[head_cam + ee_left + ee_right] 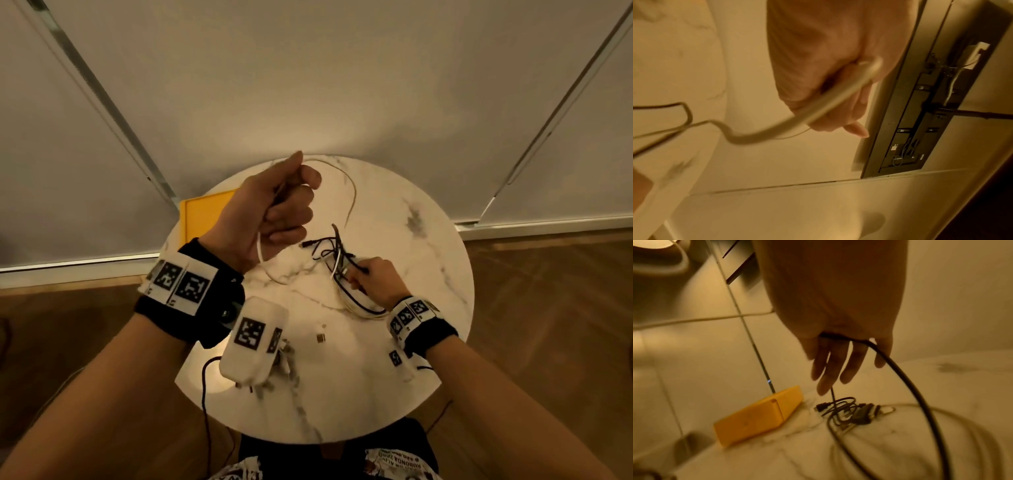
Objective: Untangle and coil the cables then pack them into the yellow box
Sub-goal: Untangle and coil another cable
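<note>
My left hand (pixel 281 212) is raised above the round marble table (pixel 394 342), its fingers curled round a white cable (pixel 259 251). In the left wrist view that white cable (pixel 777 129) leaves the fist (pixel 818 65) and drops toward the table. My right hand (pixel 373 279) rests low on the right and holds a black cable (pixel 920 394) that crosses its palm (pixel 838 305). A tangle of black and white cables (pixel 334 251) lies between the hands. The yellow box (pixel 202 216) sits at the table's back left edge, partly hidden by my left hand, and is seen closed in the right wrist view (pixel 756 417).
A small metal piece (pixel 321 338) lies loose on the near part of the table. A thin black wire (pixel 205 394) hangs from my left wrist unit over the table's front left edge. Pale wall panels stand behind the table and wooden floor surrounds it.
</note>
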A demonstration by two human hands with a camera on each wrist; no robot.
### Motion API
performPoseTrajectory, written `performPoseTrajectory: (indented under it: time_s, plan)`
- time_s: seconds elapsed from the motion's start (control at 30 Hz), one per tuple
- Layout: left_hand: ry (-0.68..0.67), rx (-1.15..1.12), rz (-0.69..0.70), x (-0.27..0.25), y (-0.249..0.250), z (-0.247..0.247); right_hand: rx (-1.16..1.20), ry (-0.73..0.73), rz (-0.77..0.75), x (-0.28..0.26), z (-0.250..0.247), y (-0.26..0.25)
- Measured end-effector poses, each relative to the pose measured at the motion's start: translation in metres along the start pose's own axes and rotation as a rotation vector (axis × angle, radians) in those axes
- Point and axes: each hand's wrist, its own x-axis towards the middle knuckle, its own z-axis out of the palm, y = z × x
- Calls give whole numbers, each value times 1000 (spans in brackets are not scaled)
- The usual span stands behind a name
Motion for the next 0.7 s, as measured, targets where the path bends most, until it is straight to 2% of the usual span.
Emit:
performPoseTrajectory:
  time_s: [0.17,0.23,0.33,0.5,0.57,0.7]
  plan:
    - [3,57,212,-18,47,-21,-434,13,57,10,-20,17]
    - [-2,75,299,-26,70,-31,-439,14,144,18,-31,33]
    - [4,38,349,-29,87,-43,-364,7,265,30,-44,50]
    - [156,31,275,-16,64,-44,-249,1,296,33,-61,28]
    - [209,53,232,-11,49,-43,-210,92,199,28,-68,5]
    - [226,208,102,-5,26,-32,-7,331,-269,-4,-82,-69]
